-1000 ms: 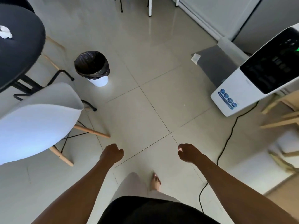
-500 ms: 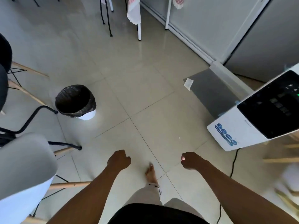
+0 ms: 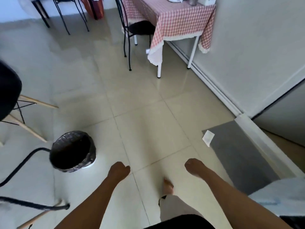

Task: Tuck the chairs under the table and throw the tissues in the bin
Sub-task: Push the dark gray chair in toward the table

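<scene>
At the far left a dark chair on pale wooden legs stands at the frame edge, only partly in view. Just to its right, near the lower left, the bin sits on the tiled floor, lined with a dark bag and open at the top. The left hand hangs above the floor just right of the bin, fingers curled into a loose fist with nothing in it. A bare foot is planted between the two arms. The right hand is likewise curled loosely and holds nothing visible. Farther right, a white tissue lies on the edge of a grey mat. At the top, a black wire chair stands beside the table with the checked cloth, its seat partly under it.
</scene>
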Tool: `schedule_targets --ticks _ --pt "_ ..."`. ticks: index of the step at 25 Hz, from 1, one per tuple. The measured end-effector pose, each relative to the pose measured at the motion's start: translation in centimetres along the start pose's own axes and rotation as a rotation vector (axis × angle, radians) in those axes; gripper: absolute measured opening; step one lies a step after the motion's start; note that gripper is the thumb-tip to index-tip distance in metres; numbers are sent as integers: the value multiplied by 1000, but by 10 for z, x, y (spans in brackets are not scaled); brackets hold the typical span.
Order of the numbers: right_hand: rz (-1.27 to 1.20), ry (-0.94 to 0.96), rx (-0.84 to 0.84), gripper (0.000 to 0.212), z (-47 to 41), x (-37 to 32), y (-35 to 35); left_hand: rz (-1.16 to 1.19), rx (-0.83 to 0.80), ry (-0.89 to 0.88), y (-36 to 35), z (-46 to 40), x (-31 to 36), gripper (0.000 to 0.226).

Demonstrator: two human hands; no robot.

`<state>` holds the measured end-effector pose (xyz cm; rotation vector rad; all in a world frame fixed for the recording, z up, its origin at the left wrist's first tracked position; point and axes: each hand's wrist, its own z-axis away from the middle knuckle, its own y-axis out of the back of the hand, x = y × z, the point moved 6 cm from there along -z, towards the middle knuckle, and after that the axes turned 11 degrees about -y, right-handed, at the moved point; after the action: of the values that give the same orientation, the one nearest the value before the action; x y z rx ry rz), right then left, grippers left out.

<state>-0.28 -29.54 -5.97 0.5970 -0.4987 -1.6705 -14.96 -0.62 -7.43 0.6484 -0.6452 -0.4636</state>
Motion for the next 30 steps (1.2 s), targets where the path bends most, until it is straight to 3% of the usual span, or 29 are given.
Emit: schedule_targets --ticks 2,5,10,20,30 --pt "10 12 -63 35 -28 -45 46 135 6 62 27 -31 17 26" --pt "6 50 -71 24 -71 -126 115 321 71 172 79 -85 33 32" --pt "9 84 -153 6 -141 -275 175 676 188 313 168 -173 19 21" --pt "-320 94 -435 10 -243 -590 249 782 216 498 371 -347 -16 26" --pt "-32 179 -416 6 -366 -906 344 1143 468 614 574 -535 -38 22"
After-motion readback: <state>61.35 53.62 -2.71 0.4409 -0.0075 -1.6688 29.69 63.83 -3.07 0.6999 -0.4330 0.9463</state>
